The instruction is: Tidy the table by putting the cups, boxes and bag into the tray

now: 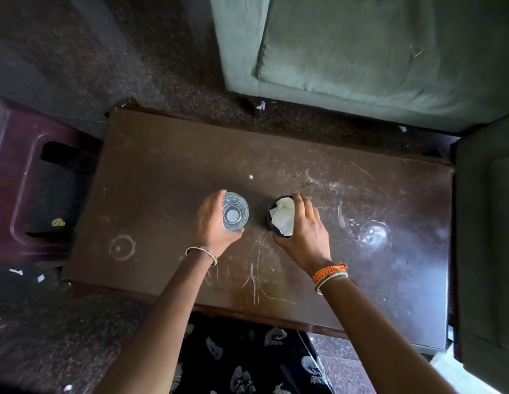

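Note:
A clear glass cup (235,211) stands upright near the middle of the brown table (168,172). My left hand (212,223) wraps around its left side. To its right stands a black cup (271,214) stuffed with crumpled white paper (283,218). My right hand (303,228) grips the black cup from the right. A third clear glass (372,233) stands alone further right on the table. No tray, box or bag is in view.
A green sofa (361,52) sits beyond the table's far edge, and another green seat (486,237) borders its right end. A dark purple plastic stool (25,177) stands at the left. Dark carpet with paper scraps surrounds the table.

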Available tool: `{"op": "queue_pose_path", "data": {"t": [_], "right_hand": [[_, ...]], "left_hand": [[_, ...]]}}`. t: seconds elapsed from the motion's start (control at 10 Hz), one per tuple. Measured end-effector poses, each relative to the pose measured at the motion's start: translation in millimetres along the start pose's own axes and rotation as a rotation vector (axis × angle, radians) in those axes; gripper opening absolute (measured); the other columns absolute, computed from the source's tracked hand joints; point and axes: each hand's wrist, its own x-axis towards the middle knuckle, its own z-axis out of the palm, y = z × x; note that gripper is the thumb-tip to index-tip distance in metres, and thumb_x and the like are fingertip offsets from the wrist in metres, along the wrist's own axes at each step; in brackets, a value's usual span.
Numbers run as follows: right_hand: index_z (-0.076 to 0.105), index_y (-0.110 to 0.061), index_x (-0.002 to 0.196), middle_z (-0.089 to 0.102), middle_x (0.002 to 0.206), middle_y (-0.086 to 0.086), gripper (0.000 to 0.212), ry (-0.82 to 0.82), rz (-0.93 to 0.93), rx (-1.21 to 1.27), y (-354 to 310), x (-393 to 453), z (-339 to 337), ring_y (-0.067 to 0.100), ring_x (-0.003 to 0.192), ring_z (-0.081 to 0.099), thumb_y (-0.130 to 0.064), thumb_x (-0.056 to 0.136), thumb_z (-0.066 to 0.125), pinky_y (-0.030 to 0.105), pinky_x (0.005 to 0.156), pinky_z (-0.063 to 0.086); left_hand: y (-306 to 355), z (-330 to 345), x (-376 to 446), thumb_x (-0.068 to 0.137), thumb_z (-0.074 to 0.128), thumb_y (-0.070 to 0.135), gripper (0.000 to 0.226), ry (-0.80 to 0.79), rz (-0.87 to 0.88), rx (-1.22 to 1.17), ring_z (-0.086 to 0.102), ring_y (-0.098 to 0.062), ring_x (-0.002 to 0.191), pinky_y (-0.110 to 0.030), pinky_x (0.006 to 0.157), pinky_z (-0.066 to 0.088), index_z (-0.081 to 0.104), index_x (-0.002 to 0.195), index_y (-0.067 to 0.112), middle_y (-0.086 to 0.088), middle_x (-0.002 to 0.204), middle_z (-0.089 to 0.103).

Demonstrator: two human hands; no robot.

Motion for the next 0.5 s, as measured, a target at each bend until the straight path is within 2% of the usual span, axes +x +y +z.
{"op": "queue_pose_path", "data": {"t": [0.2, 0.3, 0.4, 0.5], "right_hand": [[0.031, -0.013, 0.140, 0.045, 0.141, 0.007, 0.097, 0.012, -0.002, 0.031, -3, 2, 6, 0.026, 0.124, 0.050, -0.044, 0.062, 0.079, 0.039, 0.088, 0.054], [0.023, -0.013, 0.145, 0.036, 0.148, 0.008, 0.103, -0.037, -0.004, 0.019, -9, 4, 6, 0.028, 0.131, 0.043, -0.047, 0.065, 0.077, 0.047, 0.099, 0.048], [0.011, -0.012, 0.149, 0.023, 0.155, 0.010, 0.115, -0.006, 0.076, -0.125, -19, -1, -2, 0.031, 0.141, 0.027, -0.073, 0.063, 0.057, 0.060, 0.111, 0.020], [0.013, -0.008, 0.149, 0.024, 0.154, 0.013, 0.117, 0.171, 0.152, -0.143, -39, -16, -10, 0.032, 0.142, 0.023, -0.079, 0.062, 0.045, 0.061, 0.111, 0.011]], "left_hand": [[-6, 0, 9, 0.051, 0.086, 0.017, 0.088, -0.012, 0.027, -0.011, 0.052, -0.030, 0.115, -0.035, 0.101, 0.038, 0.046, 0.128, 0.006, -0.012, 0.125, 0.054], [-12, 1, 10, 0.054, 0.086, 0.022, 0.096, -0.065, 0.057, 0.031, 0.047, -0.030, 0.122, -0.031, 0.104, 0.032, 0.038, 0.136, 0.007, -0.013, 0.132, 0.049], [-21, 1, 8, 0.058, 0.080, 0.048, 0.123, -0.190, 0.068, 0.175, 0.019, -0.031, 0.143, -0.038, 0.116, 0.021, 0.004, 0.148, 0.010, -0.017, 0.154, 0.020], [-26, 2, -11, 0.060, 0.062, 0.069, 0.125, -0.125, 0.082, 0.233, 0.008, -0.033, 0.146, -0.044, 0.118, 0.013, -0.008, 0.147, 0.013, -0.016, 0.158, 0.005]]}}
